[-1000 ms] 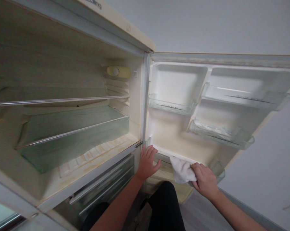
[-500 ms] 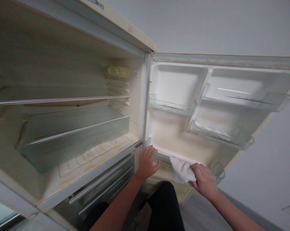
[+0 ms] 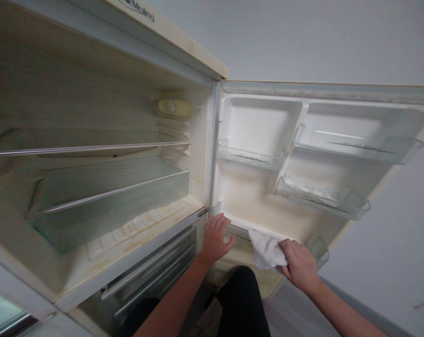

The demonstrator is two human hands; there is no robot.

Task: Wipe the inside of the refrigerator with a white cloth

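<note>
A fridge door (image 3: pixel 247 192) stands wide open on the right, its inner side facing me. Along its lower edge, my right hand (image 3: pixel 301 263) grips a white cloth (image 3: pixel 267 250), which hangs down to the left of the fingers. My left hand (image 3: pixel 216 238) is near the hinge-side lower corner of the door, fingers spread and holding nothing. Whether its fingertips touch the door I cannot tell. To the left is the fridge compartment (image 3: pixel 197 182), with a glass shelf (image 3: pixel 92 149) and a clear drawer (image 3: pixel 116 201) above a stained floor (image 3: pixel 134 238).
Clear door racks (image 3: pixel 254 159) sit on the door, one holding something whitish (image 3: pixel 312 189). Below the fridge compartment, another compartment with drawers (image 3: pixel 155 271) is open. My knee (image 3: pixel 243 299) is under the door. A pale wall (image 3: pixel 390 243) rises behind the door.
The view has shifted very slightly, showing more of the lettering on the fridge top. Both hands and the cloth stay in nearly the same place.
</note>
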